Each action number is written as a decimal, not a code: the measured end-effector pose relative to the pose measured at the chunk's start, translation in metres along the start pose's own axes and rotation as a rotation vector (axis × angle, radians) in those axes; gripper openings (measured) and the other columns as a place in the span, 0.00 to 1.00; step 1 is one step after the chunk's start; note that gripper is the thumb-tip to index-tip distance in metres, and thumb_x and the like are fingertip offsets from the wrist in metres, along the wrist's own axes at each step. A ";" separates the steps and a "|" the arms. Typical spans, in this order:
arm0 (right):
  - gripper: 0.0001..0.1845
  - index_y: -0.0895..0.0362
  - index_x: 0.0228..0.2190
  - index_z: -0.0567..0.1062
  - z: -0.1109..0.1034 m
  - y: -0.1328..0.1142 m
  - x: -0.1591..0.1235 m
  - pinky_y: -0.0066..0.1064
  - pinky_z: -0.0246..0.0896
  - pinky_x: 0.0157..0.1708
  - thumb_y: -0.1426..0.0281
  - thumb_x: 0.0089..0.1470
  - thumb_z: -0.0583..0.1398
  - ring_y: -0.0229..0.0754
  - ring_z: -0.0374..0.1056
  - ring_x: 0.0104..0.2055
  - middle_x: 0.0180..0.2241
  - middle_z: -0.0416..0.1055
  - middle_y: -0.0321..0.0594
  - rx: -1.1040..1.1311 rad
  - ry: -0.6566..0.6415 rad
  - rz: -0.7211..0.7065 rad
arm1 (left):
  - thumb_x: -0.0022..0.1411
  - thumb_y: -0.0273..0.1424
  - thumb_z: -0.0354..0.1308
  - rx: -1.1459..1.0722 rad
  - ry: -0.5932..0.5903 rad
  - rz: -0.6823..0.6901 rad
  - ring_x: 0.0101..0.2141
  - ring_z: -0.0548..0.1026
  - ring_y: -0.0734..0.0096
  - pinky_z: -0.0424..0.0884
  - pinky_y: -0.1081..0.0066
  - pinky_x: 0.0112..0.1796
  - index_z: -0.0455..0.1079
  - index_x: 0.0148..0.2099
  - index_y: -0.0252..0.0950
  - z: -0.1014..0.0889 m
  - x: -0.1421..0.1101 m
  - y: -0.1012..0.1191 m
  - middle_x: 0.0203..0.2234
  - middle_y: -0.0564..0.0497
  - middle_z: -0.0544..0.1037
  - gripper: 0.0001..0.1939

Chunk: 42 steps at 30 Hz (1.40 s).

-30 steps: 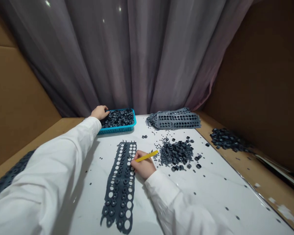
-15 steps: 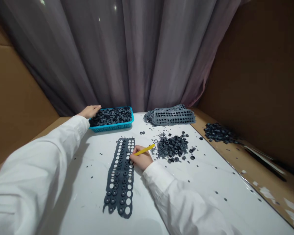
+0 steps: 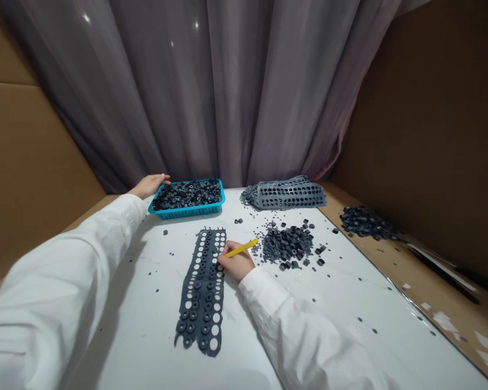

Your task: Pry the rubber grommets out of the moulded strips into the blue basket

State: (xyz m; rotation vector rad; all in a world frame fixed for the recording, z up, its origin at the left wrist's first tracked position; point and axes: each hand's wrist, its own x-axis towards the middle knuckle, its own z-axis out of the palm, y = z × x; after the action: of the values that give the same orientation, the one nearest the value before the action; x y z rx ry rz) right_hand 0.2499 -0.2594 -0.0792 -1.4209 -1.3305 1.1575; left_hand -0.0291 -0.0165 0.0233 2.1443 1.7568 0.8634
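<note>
Left hand (image 3: 147, 186) shifted to the basket rim (image 3: 187, 210), loosely outstretched; right hand (image 3: 236, 262) pinches a yellow tool (image 3: 243, 248).

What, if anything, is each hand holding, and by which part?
The right hand holds a yellow tool by its lower part. The left hand is at the left end of the blue basket; whether it grips there cannot be told.

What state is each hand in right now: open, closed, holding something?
Left hand: at the rim of the rectangular blue plastic basket; whether gripping cannot be told.
Right hand: closed on a slim yellow pen-like tool.
</note>
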 end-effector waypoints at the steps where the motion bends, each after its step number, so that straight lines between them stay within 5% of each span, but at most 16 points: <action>1: 0.07 0.55 0.19 0.61 0.000 0.000 0.000 0.22 0.50 0.17 0.77 0.36 0.56 0.32 0.60 0.15 0.12 0.62 0.26 0.002 -0.001 0.002 | 0.65 0.44 0.40 -0.021 0.003 -0.002 0.27 0.74 0.70 0.71 0.72 0.29 0.70 0.51 0.34 0.000 -0.001 0.001 0.39 0.46 0.79 0.26; 7: 0.07 0.55 0.18 0.61 0.000 0.000 0.000 0.22 0.51 0.17 0.76 0.36 0.56 0.33 0.60 0.15 0.12 0.62 0.26 0.009 -0.004 0.013 | 0.59 0.37 0.48 -0.111 0.014 0.006 0.40 0.75 0.67 0.70 0.72 0.42 0.68 0.53 0.32 0.001 -0.002 0.005 0.41 0.47 0.79 0.23; 15: 0.06 0.55 0.19 0.61 0.000 0.002 0.000 0.23 0.51 0.16 0.75 0.36 0.55 0.34 0.61 0.15 0.13 0.63 0.27 0.007 -0.014 0.012 | 0.50 0.35 0.54 -0.002 0.081 0.120 0.37 0.73 0.66 0.69 0.71 0.41 0.73 0.42 0.33 -0.008 -0.027 0.011 0.36 0.47 0.77 0.18; 17: 0.06 0.55 0.19 0.61 0.000 0.003 0.001 0.23 0.52 0.17 0.75 0.37 0.55 0.33 0.61 0.15 0.13 0.63 0.27 0.007 -0.015 0.000 | 0.48 0.38 0.57 0.170 -0.079 0.308 0.32 0.72 0.67 0.68 0.72 0.37 0.74 0.33 0.36 -0.011 -0.048 0.012 0.29 0.49 0.76 0.13; 19: 0.06 0.55 0.19 0.61 0.000 0.004 0.001 0.23 0.52 0.17 0.75 0.36 0.55 0.33 0.61 0.15 0.12 0.62 0.27 0.005 -0.015 -0.010 | 0.45 0.41 0.59 0.285 -0.385 0.437 0.27 0.70 0.69 0.67 0.73 0.33 0.73 0.27 0.38 -0.009 -0.070 0.009 0.25 0.51 0.74 0.11; 22: 0.06 0.55 0.19 0.61 0.000 0.005 0.001 0.23 0.53 0.17 0.75 0.36 0.56 0.33 0.61 0.15 0.13 0.62 0.27 0.005 -0.018 -0.017 | 0.43 0.41 0.62 0.282 -0.538 0.407 0.24 0.70 0.69 0.66 0.71 0.29 0.75 0.28 0.39 0.003 -0.099 -0.002 0.25 0.50 0.75 0.12; 29: 0.05 0.55 0.19 0.61 -0.001 0.005 0.001 0.23 0.54 0.17 0.74 0.37 0.55 0.33 0.61 0.15 0.13 0.63 0.27 -0.042 -0.005 -0.034 | 0.53 0.40 0.55 0.169 -0.312 0.322 0.26 0.71 0.66 0.67 0.69 0.32 0.75 0.29 0.38 0.026 -0.128 -0.021 0.25 0.49 0.76 0.12; 32: 0.05 0.55 0.19 0.61 -0.001 0.005 0.001 0.23 0.54 0.17 0.73 0.37 0.55 0.33 0.61 0.15 0.13 0.64 0.28 -0.034 -0.011 -0.030 | 0.56 0.42 0.52 0.122 -0.096 0.251 0.28 0.71 0.66 0.68 0.66 0.36 0.75 0.35 0.36 0.019 -0.118 -0.020 0.28 0.47 0.76 0.16; 35: 0.05 0.55 0.19 0.61 -0.002 0.006 0.001 0.24 0.55 0.17 0.73 0.37 0.56 0.34 0.61 0.15 0.14 0.65 0.29 -0.023 -0.024 -0.040 | 0.58 0.45 0.51 0.062 0.122 0.183 0.41 0.71 0.60 0.64 0.62 0.47 0.75 0.43 0.35 0.014 -0.097 -0.017 0.39 0.43 0.75 0.21; 38: 0.05 0.55 0.19 0.61 -0.003 0.007 0.000 0.24 0.54 0.17 0.72 0.38 0.56 0.34 0.61 0.15 0.14 0.64 0.29 -0.017 -0.022 -0.041 | 0.56 0.48 0.51 0.014 0.139 0.166 0.48 0.68 0.59 0.60 0.61 0.53 0.76 0.42 0.36 0.014 -0.076 -0.017 0.45 0.44 0.74 0.24; 42: 0.06 0.55 0.19 0.61 -0.003 0.009 0.000 0.25 0.54 0.18 0.71 0.39 0.56 0.34 0.60 0.15 0.14 0.66 0.30 -0.014 -0.045 -0.034 | 0.59 0.52 0.44 -0.051 0.073 0.102 0.44 0.73 0.63 0.66 0.66 0.47 0.74 0.46 0.35 0.007 -0.060 -0.033 0.43 0.44 0.77 0.30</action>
State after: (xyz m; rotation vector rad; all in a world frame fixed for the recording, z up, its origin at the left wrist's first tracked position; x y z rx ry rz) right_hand 0.2550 -0.2596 -0.0872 -1.3840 -1.3914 1.1663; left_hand -0.0581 -0.0637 -0.0172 2.2120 1.6523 1.0132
